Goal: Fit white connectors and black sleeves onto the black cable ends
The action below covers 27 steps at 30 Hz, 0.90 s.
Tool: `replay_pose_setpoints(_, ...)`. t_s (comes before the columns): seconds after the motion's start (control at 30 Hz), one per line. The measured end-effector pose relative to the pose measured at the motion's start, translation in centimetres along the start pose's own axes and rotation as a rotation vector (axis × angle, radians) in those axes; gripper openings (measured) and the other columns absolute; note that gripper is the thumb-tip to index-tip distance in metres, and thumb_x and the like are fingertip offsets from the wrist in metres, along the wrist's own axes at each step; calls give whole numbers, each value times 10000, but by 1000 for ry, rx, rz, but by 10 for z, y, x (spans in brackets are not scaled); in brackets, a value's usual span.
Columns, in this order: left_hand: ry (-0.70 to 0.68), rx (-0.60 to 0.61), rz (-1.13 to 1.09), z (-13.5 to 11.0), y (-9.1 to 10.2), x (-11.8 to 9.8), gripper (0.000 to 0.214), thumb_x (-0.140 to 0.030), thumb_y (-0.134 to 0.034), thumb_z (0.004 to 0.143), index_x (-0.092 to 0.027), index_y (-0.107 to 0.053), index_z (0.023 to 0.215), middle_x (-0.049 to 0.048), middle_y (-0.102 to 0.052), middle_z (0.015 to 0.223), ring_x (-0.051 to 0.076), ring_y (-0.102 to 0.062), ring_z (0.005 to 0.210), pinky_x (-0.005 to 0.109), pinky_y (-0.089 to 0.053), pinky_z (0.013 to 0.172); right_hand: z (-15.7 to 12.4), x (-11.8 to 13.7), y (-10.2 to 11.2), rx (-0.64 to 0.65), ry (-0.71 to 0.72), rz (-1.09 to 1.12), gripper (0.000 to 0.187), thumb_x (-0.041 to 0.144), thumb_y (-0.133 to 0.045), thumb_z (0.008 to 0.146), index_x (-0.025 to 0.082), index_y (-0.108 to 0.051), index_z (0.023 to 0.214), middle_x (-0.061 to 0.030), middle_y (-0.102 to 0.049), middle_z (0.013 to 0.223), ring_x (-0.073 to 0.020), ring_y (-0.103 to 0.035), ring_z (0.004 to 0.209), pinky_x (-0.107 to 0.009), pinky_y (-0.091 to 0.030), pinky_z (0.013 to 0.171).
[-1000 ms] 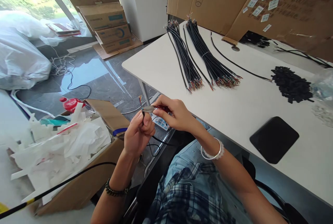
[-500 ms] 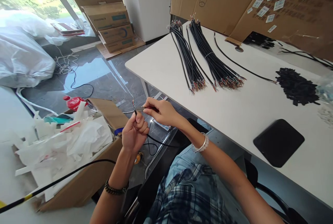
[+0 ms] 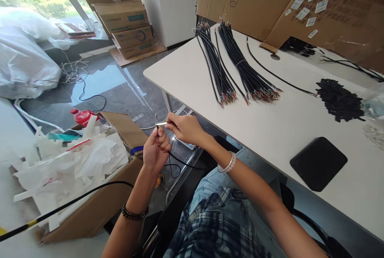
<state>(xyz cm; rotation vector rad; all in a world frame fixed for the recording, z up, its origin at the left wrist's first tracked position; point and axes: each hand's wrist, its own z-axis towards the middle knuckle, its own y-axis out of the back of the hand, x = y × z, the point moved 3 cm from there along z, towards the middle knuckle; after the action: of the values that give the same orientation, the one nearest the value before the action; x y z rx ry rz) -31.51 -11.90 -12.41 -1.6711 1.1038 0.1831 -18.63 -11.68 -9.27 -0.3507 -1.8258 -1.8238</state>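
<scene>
My left hand (image 3: 156, 150) is closed round a thin black cable (image 3: 180, 163), gripping it just below its stripped end, where short coloured wires stick up. My right hand (image 3: 186, 128) pinches a small metal cutting tool (image 3: 162, 123) whose tip meets that cable end. Both hands are held over the gap beside the white table (image 3: 288, 130), above an open cardboard box (image 3: 99, 206). The cable's tail loops down past my lap.
On the table lie two bundles of black cables (image 3: 237, 64) with stripped ends, a single long cable (image 3: 279, 76), a heap of small black parts (image 3: 340, 100) and a black pad (image 3: 318, 164). The box at my left holds white scraps (image 3: 72, 166). Stacked cartons (image 3: 129, 30) stand on the floor.
My hands have shifted slightly left and down, away from the table edge. The tool's tip has closed in on the cable's stripped end.
</scene>
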Motion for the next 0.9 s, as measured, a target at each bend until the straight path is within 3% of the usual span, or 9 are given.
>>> replay_pose_setpoints(0.13, -1, 12, 28, 4, -3, 4, 298, -254, -420, 987, -161, -430, 704, -78, -218, 536, 52, -195, 387, 154, -234, 360, -4, -3, -2, -7, 1, -103, 289, 378, -341, 1020, 179, -542, 1080, -57, -700, 963, -193, -624, 763, -300, -189, 560)
replay_pose_setpoints(0.3, -45, 44, 107, 4, -12, 7, 275, -292, -521, 941, -159, -455, 709, -86, -246, 512, 42, -207, 379, 142, -230, 357, -14, -7, 13, -50, -35, -170, 333, 399, -283, 1042, 179, -527, 1097, -48, -695, 986, -183, -638, 817, -301, -211, 557)
replay_pose_setpoints(0.5, -282, 38, 252, 3, -19, 11, 213, -343, -601, 900, -142, -600, 831, -65, -388, 496, 31, -228, 371, 140, -224, 374, -28, -5, 28, -99, -52, -211, 340, 407, -284, 1047, 170, -518, 1110, -56, -684, 1031, -191, -642, 877, -309, -246, 566)
replay_pose_setpoints(0.63, -423, 17, 384, -1, -22, 13, 247, -360, -628, 888, -150, -599, 762, -27, -485, 526, 44, -300, 396, 162, -237, 396, -34, -1, 27, -95, -23, -223, 324, 390, -292, 1044, 172, -525, 1102, -65, -683, 1039, -186, -638, 876, -314, -255, 563)
replay_pose_setpoints(0.9, -600, -40, 662, -11, -23, 12, 253, -287, -571, 922, -166, -598, 701, -13, -477, 562, 90, -361, 495, 193, -283, 484, -39, -2, 26, -127, -22, -180, 343, 419, -310, 1036, 172, -547, 1056, -67, -683, 984, -195, -639, 848, -310, -240, 565)
